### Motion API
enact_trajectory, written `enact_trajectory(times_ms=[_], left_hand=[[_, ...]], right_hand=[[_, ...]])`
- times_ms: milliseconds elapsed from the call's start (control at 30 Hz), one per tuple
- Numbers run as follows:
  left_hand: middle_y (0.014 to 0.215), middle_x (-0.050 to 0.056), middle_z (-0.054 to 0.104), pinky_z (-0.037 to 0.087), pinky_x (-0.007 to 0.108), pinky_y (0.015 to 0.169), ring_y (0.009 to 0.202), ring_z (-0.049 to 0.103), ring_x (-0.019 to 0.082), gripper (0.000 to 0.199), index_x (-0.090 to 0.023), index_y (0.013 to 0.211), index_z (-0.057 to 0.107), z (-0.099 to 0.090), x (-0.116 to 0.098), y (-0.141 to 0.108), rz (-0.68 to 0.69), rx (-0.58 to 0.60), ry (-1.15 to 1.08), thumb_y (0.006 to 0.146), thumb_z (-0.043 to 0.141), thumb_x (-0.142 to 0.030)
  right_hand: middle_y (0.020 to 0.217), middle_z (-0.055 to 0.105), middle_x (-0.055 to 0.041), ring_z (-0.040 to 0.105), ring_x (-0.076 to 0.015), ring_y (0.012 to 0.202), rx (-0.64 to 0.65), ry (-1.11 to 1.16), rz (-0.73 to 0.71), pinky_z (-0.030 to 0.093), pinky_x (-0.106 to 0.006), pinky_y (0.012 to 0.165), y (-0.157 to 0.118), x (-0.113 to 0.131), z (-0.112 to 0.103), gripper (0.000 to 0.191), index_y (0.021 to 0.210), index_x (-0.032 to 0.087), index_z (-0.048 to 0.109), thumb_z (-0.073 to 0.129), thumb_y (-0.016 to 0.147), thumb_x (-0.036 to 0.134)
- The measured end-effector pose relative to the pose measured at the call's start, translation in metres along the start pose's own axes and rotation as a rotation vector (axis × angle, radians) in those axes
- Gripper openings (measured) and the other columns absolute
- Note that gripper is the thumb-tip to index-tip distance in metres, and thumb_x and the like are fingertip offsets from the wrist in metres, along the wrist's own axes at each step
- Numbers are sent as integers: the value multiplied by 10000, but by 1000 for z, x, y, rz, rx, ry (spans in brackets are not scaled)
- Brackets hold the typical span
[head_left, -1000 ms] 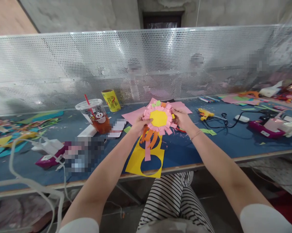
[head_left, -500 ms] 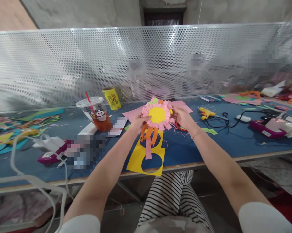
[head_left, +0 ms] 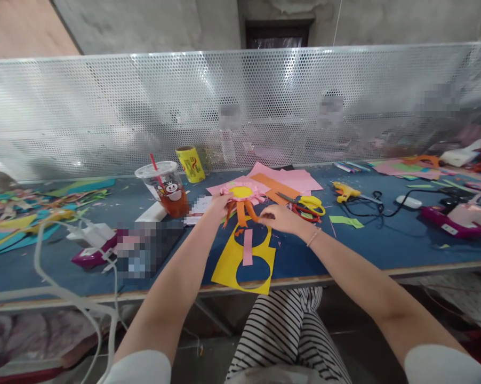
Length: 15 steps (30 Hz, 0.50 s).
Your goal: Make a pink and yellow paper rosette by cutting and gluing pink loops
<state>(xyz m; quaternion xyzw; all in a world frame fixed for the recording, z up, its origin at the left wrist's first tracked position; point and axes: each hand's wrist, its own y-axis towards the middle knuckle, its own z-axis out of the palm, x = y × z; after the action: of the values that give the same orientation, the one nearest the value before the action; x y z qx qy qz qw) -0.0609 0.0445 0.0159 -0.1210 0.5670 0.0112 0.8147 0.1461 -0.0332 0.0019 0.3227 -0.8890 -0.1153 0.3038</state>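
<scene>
My left hand [head_left: 222, 202] is closed on the left edge of a pink paper flower [head_left: 254, 196] with a yellow centre. The flower is tilted back, low over the table. Orange paper strips [head_left: 242, 213] hang from its near side. My right hand [head_left: 278, 217] has its fingers bent together at the end of the rightmost orange strip. Below the flower lies a yellow paper sheet [head_left: 220, 265] with round holes cut in it. A pink paper strip [head_left: 247, 248] rests across that sheet. Just beyond my right hand are yellow-handled scissors [head_left: 313, 205] and a red-handled pair [head_left: 304, 215].
Pink sheets [head_left: 304, 178] and an orange sheet [head_left: 278, 188] lie behind the flower. To the left stand a drink cup [head_left: 170, 194] and a yellow roll [head_left: 191, 164]. A yellow glue gun [head_left: 345, 192] with a black cord lies right. A perforated metal screen [head_left: 144, 112] borders the table's back.
The flower has come down toward the table and tipped back. My right hand has moved from its right edge down to an orange strip, uncovering the scissors. The view has shifted slightly.
</scene>
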Motion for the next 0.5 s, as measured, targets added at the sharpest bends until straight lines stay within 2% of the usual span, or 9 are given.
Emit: enact_trajectory(times_ms=[100, 200, 333, 433, 500], left_hand=[[616, 37, 610, 515, 240, 528, 521, 605, 133, 194, -131, 816, 534, -2, 0, 1, -49, 5, 11, 681, 558, 5], [561, 11, 575, 495, 202, 496, 474, 567, 98, 143, -134, 749, 529, -3, -5, 3, -78, 6, -3, 688, 551, -7], [535, 6, 555, 487, 182, 513, 476, 549, 80, 123, -127, 663, 524, -2, -9, 3, -49, 16, -33, 675, 543, -6], [493, -8, 524, 496, 224, 539, 466, 538, 92, 170, -127, 600, 492, -2, 0, 1, 8, 57, -2, 601, 572, 22], [476, -20, 508, 500, 267, 551, 463, 533, 106, 195, -138, 595, 474, -2, 9, 1, 54, 75, 93, 566, 583, 22]], right_hand=[[865, 595, -103, 538, -201, 844, 63, -133, -13, 391, -298, 741, 0, 13, 20, 448, 852, 151, 646, 560, 705, 566], [959, 547, -112, 491, -269, 954, 86, -179, 72, 375, -360, 779, 0, 18, 33, 526, 938, 186, 629, 610, 623, 606], [1035, 520, -86, 464, -278, 999, 125, -100, 164, 350, -400, 819, 2, 22, 36, 414, 924, 222, 627, 676, 611, 488], [973, 522, -81, 455, -275, 1002, 165, -80, 177, 338, -403, 824, 5, 26, 36, 298, 831, 213, 647, 673, 629, 429], [942, 518, -79, 454, -270, 996, 182, -78, 173, 337, -396, 817, 5, 27, 36, 254, 787, 203, 647, 665, 639, 409]])
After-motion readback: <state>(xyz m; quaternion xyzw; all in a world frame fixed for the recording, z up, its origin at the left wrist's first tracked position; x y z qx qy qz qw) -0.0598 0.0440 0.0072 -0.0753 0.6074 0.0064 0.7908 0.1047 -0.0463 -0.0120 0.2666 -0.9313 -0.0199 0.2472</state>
